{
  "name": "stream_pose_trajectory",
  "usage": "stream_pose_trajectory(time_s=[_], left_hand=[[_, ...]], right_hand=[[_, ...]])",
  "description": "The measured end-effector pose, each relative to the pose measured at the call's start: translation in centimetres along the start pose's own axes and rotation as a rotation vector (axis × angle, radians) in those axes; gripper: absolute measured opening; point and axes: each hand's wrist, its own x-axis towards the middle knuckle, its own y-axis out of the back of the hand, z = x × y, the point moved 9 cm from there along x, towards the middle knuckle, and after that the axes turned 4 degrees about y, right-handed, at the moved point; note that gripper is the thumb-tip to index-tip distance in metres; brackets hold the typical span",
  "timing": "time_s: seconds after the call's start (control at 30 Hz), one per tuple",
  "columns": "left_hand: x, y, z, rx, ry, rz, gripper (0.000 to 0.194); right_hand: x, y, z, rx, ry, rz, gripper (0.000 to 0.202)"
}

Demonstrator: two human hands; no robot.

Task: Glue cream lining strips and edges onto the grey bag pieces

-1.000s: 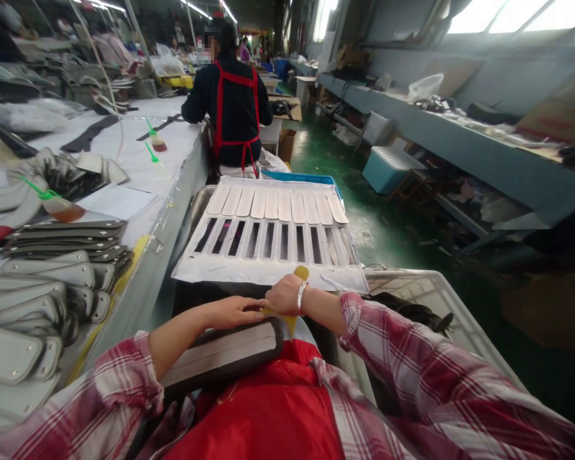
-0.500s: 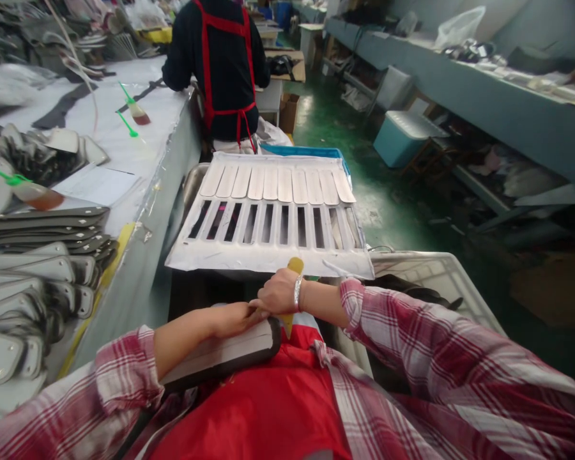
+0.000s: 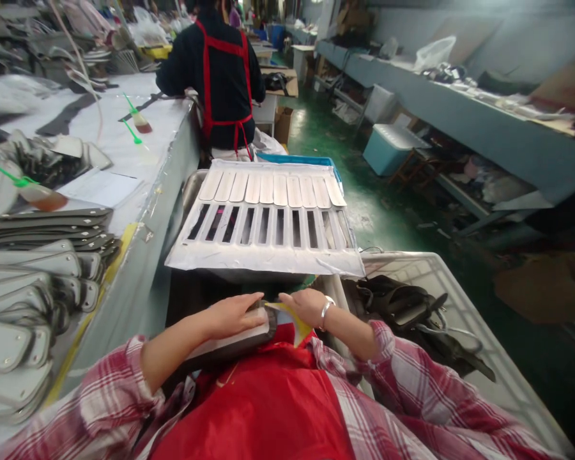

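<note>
My left hand [image 3: 234, 314] lies on the near end of a long white-topped piece with a dark edge [image 3: 249, 338], which rests against my red apron. Its fingers reach toward the piece's end. To its right, my right hand [image 3: 306, 306] is closed on a yellow strip [image 3: 298, 324] that hangs down with a pale side showing. A small gap separates the two hands. Ahead of them lies a white slotted board [image 3: 268, 260], with a row of rounded pale pieces [image 3: 267, 189] along its far part.
Stacked grey and white pieces [image 3: 33, 287] and bottles with green nozzles [image 3: 38, 195] are on the left table [image 3: 148, 166]. A crate [image 3: 426, 262] with dark parts is at the right. A person in a dark top [image 3: 227, 76] stands ahead.
My right hand has moved away from my left hand to the right, drawing the yellow strip with it. The view has shifted a little, showing more of the right crate.
</note>
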Motion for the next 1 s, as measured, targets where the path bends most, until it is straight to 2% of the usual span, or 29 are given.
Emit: stream_pose_trajectory(time_s=[0.1, 0.17, 0.23, 0.33, 0.47, 0.53, 0.63, 0.7, 0.83, 0.93, 1.0], left_hand=[[-2.3, 0.0, -1.0, 0.06, 0.045, 0.055, 0.078], [-3.2, 0.0, -1.0, 0.098, 0.05, 0.105, 0.082], [-3.6, 0.0, -0.6, 0.131, 0.049, 0.15, 0.084], [-3.3, -0.3, 0.2, 0.167, 0.04, 0.19, 0.086], [-2.8, -1.4, 1.2, 0.284, 0.016, 0.216, 0.106], [-2.9, -1.6, 1.4, 0.342, 0.041, 0.262, 0.105], [-3.2, -1.4, 1.6, 0.37, 0.092, 0.332, 0.094], [-3.1, -1.0, 1.6, 0.364, 0.118, 0.371, 0.092], [-1.7, 0.1, 1.6, 0.334, 0.198, 0.448, 0.092], [-0.2, 0.5, 1.5, 0.306, 0.212, 0.438, 0.09], [0.5, 0.6, 1.2, 0.253, 0.165, 0.377, 0.095]], right_hand=[[-2.1, -1.6, 1.1, 0.174, -0.104, 0.101, 0.069], [-3.4, -2.3, 1.0, 0.32, -0.124, 0.193, 0.066], [-4.4, -3.3, 0.7, 0.505, -0.14, 0.228, 0.061], [-5.4, -4.5, -0.7, 0.775, -0.051, 0.167, 0.045], [-6.7, -4.3, -2.4, 0.969, 0.124, 0.134, 0.034], [-7.1, -4.9, -2.5, 1.111, 0.085, 0.091, 0.034], [-7.3, -6.3, -3.0, 1.339, 0.014, -0.031, 0.037], [-7.0, -6.1, -3.7, 1.417, 0.056, -0.048, 0.038], [-5.8, -4.5, -4.4, 1.472, 0.163, 0.042, 0.038], [-5.2, -3.6, -3.8, 1.454, 0.113, 0.146, 0.036], [-5.2, -3.5, -2.8, 1.406, 0.036, 0.199, 0.034]])
